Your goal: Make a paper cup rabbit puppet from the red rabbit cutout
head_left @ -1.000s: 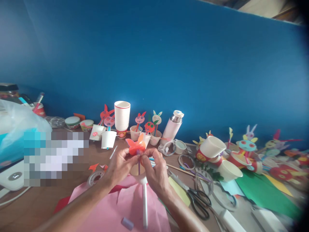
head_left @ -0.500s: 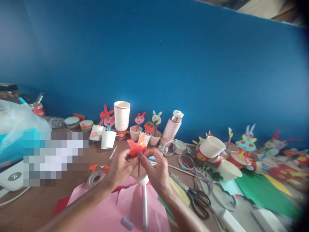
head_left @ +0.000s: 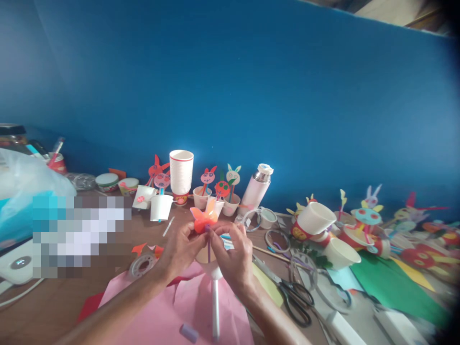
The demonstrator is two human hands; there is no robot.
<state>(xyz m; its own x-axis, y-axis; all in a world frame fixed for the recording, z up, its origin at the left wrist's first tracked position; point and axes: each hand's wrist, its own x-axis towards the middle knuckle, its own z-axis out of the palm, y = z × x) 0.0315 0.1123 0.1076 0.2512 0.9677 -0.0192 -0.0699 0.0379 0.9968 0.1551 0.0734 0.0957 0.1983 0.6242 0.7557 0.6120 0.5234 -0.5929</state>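
An orange-red paper cutout with two upright ears is held in front of me, above the middle of the desk. My left hand pinches its lower left edge. Just below the cutout, the fingers of my right hand close on the top of a thin purple straw. The fingertips of both hands meet there and partly hide the join. Behind the straw, a pale cup-like shape shows between my hands. Below it, a white rod lies over pink paper.
Black-handled scissors and tape rolls lie to the right. Along the blue wall stand a tall stack of paper cups, a pink thermos and several cups with paper animal heads. Green paper lies at far right.
The paper cutout tips slightly and shifts a little to the right. Both hands keep their hold, with only a small shift of the right fingers.
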